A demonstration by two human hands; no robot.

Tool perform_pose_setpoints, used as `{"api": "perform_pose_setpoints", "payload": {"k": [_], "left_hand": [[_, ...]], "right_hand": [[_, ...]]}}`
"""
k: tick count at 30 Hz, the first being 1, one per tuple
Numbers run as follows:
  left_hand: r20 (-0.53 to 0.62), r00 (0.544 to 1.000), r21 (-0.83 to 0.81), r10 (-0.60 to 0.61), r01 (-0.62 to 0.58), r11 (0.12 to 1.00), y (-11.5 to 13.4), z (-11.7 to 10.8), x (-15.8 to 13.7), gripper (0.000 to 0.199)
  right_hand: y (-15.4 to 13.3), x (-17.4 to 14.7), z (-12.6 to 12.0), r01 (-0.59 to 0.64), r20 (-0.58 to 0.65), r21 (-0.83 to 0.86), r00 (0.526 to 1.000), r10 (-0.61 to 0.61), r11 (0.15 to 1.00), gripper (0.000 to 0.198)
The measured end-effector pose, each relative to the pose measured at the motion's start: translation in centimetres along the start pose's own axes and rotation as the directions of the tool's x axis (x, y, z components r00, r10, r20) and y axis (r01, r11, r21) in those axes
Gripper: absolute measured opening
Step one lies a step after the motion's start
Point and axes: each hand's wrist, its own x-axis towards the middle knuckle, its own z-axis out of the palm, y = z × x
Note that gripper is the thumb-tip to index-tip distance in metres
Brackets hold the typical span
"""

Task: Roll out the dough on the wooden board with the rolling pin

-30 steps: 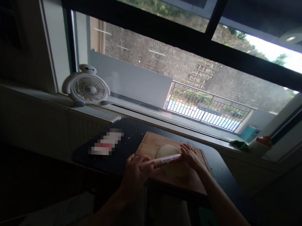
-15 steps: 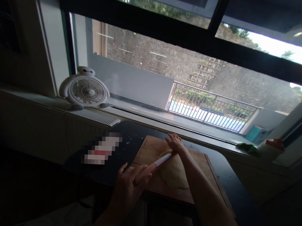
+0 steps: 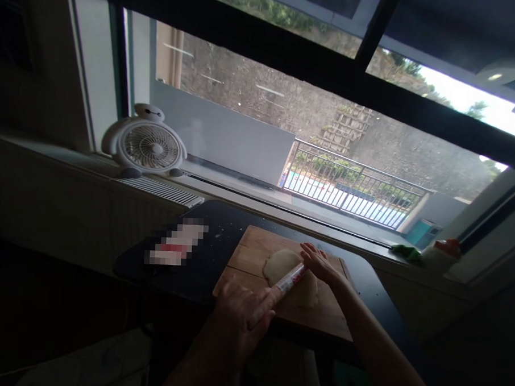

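A rolling pin (image 3: 288,281) with a printed red-and-white wrapper lies slantwise across a flat sheet of pale dough (image 3: 280,264). My left hand (image 3: 240,307), slightly blurred, is closed round its near end. At the far end, my right hand (image 3: 318,263) rests its palm on the pin with the fingers stretched out. Under the dough is a wooden board (image 3: 245,255), and part of the dough is hidden by the pin and my right hand.
The board lies on a dark table (image 3: 216,214) by a window. A pixelated pale-and-red item (image 3: 176,243) is on the table's left side. A white fan (image 3: 151,145) stands left on the sill; a green cloth-like thing (image 3: 406,253) and a pale container (image 3: 440,257) are right.
Both hands and the rolling pin have shifted to the right over the dough. More of the dough's left side now shows. The camera view has moved slightly.
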Motion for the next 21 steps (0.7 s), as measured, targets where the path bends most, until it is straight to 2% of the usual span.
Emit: {"api": "perform_pose_setpoints", "payload": {"k": [7, 10, 13, 17, 21], "left_hand": [[-0.071, 0.997, 0.034, -0.044, 0.047, 0.998, -2.5, 0.1, -0.5, 0.036], [-0.054, 0.997, 0.041, -0.051, 0.054, 0.998, -2.8, 0.0, -0.7, 0.038], [-0.038, 0.999, 0.039, -0.031, 0.032, 0.999, -1.9, -0.1, -0.7, 0.036], [-0.008, 1.000, 0.027, 0.008, -0.008, 1.000, 0.6, 0.1, -0.6, 0.032], [0.012, 0.996, -0.001, 0.083, -0.083, 0.997, 3.0, 0.8, -1.0, 0.047]], "right_hand": [[-6.9, 8.2, 0.0, 0.000, 0.041, -0.034, 0.999, 0.001, 0.999, 0.057], [-8.5, 10.0, 0.4, -0.006, 0.045, -0.036, 0.999, 0.007, 0.999, 0.059], [-7.8, 9.2, 0.4, -0.046, 0.046, -0.032, 0.998, 0.047, 0.998, 0.060], [-4.6, 5.4, -0.3, -0.105, 0.040, -0.028, 0.994, 0.106, 0.994, 0.054], [-2.3, 2.4, -0.6, -0.140, 0.028, -0.024, 0.990, 0.141, 0.990, 0.050]]}}
